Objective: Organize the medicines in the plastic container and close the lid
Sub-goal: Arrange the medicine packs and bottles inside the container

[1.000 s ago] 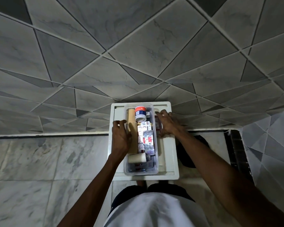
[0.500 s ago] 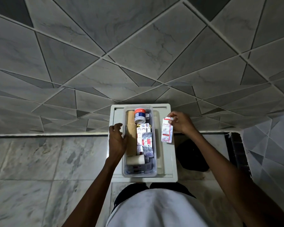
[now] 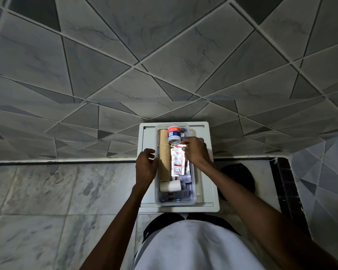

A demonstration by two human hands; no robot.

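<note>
Most medicines already lie inside the clear plastic container (image 3: 192, 199) — a jar (image 3: 174, 135) with an orange band at its far end, a tan roll (image 3: 165, 160) along the left wall, a white roll (image 3: 169, 185) nearer. The right hand (image 3: 194, 152) pinches a blister strip (image 3: 177, 160) by its top and lays it over the others. The left hand (image 3: 145, 166) rests on the left wall, fingers curled and holding nothing. The container stands on a white stool (image 3: 207, 166). No lid is visible — I judge closing remains.

Print shows on the bottle (image 3: 174, 135) label and blister strip (image 3: 177, 162), but none is legible.
</note>
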